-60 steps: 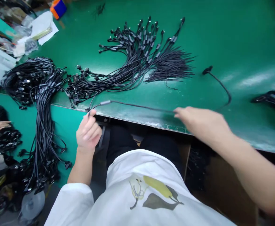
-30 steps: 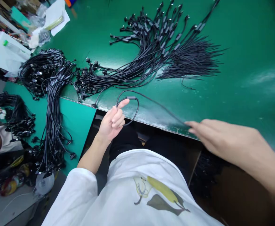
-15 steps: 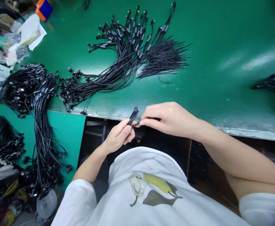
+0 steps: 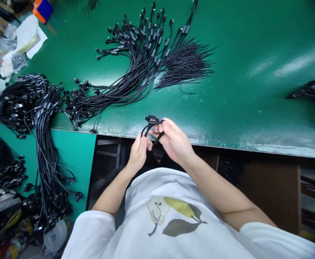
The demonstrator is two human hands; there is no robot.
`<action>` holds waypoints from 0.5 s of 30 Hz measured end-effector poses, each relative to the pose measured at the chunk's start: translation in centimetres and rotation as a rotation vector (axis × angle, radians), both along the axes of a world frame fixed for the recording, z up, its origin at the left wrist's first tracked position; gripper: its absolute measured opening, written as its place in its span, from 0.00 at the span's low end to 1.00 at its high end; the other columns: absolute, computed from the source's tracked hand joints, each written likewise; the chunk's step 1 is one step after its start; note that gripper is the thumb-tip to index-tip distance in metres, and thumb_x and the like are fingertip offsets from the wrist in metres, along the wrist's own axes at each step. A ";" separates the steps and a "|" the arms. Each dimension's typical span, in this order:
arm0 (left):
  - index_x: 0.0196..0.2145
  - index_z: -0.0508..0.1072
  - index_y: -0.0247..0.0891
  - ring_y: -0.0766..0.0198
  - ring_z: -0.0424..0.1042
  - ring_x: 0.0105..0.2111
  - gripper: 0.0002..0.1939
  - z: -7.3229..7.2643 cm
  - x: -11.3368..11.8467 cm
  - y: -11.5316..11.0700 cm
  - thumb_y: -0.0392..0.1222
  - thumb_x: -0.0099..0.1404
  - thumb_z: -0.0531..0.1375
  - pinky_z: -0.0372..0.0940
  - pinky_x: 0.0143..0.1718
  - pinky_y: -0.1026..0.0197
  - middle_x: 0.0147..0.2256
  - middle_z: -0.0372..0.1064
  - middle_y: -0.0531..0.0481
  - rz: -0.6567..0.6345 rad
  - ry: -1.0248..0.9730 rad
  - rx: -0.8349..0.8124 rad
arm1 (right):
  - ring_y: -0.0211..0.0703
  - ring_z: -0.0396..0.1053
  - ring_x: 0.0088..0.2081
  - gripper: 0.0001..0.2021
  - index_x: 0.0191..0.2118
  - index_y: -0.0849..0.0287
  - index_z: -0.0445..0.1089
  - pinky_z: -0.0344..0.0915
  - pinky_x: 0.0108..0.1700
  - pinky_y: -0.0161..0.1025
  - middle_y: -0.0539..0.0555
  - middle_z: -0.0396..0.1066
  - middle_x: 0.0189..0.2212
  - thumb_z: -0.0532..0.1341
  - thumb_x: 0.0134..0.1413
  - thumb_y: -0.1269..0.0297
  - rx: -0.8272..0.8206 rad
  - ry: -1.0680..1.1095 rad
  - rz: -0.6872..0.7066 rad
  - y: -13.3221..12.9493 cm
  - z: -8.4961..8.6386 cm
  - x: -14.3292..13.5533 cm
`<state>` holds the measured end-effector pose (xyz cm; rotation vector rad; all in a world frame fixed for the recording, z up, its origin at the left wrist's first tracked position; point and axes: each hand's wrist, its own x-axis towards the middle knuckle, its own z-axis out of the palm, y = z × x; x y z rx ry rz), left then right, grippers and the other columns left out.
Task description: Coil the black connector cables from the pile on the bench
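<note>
A short black cable (image 4: 144,128) with a panel-type connector (image 4: 152,119) is held in front of my body, just over the table's near edge. My left hand (image 4: 139,153) pinches the folded cable from the left. On the other side, my right hand (image 4: 176,140) is closed on the cable near its connector, which faces up between the two hands. Ahead on the green table (image 4: 243,108) lies a fan of similar black cables (image 4: 135,75). Beside them rests a sheaf of thin black cable ties (image 4: 188,64).
More cable bundles (image 4: 19,100) lie to the left, one (image 4: 46,144) draped over a lower green surface (image 4: 73,151). Papers (image 4: 29,36), plastic bags and an orange-and-blue object (image 4: 42,10) sit at the far left. A dark bundle (image 4: 312,90) lies at the right edge.
My right hand has come in closer to the left and turned palm inward. The cable in my hands has turned so that its connector now shows on top.
</note>
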<state>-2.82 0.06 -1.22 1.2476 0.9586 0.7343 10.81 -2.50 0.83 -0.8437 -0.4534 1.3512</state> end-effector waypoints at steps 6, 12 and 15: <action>0.54 0.66 0.39 0.54 0.65 0.52 0.23 0.0 0.3 0.9 0.57 0.69 0.52 0.59 0.55 0.54 0.50 0.66 0.41 -0.175 0.104 0.335 | 0.43 0.70 0.49 0.16 0.39 0.55 0.66 0.70 0.48 0.42 0.55 0.71 0.47 0.58 0.61 0.46 0.160 -0.056 0.057 -0.2 0.3 -0.6; 0.61 0.58 0.34 0.47 0.68 0.52 0.37 -0.4 0.9 0.3 0.51 0.60 0.65 0.64 0.52 0.49 0.55 0.63 0.34 -0.346 0.333 0.246 | 0.37 0.70 0.31 0.18 0.34 0.57 0.61 0.63 0.24 0.31 0.51 0.71 0.33 0.68 0.51 0.52 -0.005 -0.116 0.021 -0.4 -0.5 -0.5; 0.57 0.64 0.33 0.49 0.71 0.48 0.27 -0.5 0.8 0.3 0.51 0.66 0.59 0.65 0.50 0.49 0.49 0.69 0.37 -0.459 0.321 0.167 | 0.35 0.70 0.30 0.19 0.34 0.56 0.57 0.65 0.26 0.31 0.48 0.70 0.32 0.68 0.52 0.53 -0.026 -0.057 0.052 -0.5 -1.0 -0.3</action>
